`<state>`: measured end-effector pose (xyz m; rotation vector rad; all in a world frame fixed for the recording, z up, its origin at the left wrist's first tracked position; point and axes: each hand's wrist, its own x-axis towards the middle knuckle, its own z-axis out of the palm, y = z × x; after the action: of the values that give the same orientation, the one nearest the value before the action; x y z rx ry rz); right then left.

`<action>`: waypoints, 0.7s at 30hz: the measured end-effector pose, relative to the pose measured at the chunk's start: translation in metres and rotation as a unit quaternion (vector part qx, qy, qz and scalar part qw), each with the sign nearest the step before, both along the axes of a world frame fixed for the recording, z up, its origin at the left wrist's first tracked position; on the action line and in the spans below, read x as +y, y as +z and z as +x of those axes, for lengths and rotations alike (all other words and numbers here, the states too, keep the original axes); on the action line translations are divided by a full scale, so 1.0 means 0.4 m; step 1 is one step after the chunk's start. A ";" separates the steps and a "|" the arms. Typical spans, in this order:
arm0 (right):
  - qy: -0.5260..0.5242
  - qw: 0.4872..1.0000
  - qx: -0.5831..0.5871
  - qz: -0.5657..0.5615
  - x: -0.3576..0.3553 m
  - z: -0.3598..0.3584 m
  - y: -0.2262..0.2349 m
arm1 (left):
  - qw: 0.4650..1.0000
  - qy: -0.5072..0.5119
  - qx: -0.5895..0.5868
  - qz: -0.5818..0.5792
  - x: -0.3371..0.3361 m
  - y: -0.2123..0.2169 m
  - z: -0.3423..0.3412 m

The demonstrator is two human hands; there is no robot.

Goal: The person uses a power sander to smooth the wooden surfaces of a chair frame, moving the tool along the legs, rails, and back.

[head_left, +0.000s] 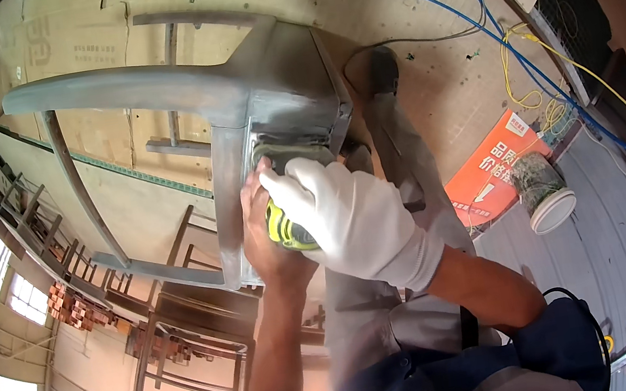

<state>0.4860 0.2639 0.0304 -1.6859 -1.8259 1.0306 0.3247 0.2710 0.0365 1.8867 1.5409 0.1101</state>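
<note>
A yellow-green and black power sander [285,228] is held between my hands, its dark flat pad lying against the grey wooden chair [285,69]. My bare left hand [263,232] is closed round the near left side of the tool. Over its top and right side wraps my right hand [356,209], in a white glove. The chair lies tipped over, its curved rails and legs reaching left. The gloved hand hides much of the sander and part of the surface under it.
A blue hose [438,5] and a yellow cord [583,67] run along the right. An orange printed board [483,185] lies beside a dirty white bucket [551,211]. Brown chair frames [202,319] stand at the lower left. My legs are close to the chair's right side.
</note>
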 end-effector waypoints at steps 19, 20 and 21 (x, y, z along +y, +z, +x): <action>0.061 0.997 -0.048 -0.006 0.019 -0.052 0.063 | 0.988 0.139 -0.070 -0.007 -0.104 -0.001 -0.047; 0.058 0.996 -0.060 -0.022 0.016 -0.053 0.067 | 0.981 0.164 -0.095 -0.034 -0.103 -0.003 -0.048; 0.059 0.995 -0.068 -0.034 0.012 -0.058 0.076 | 0.972 0.194 -0.118 -0.056 -0.092 0.002 -0.045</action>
<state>0.4629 0.2687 0.0609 -1.7433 -2.0208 1.0592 0.3067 0.2341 0.0372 1.4096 1.6886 0.3992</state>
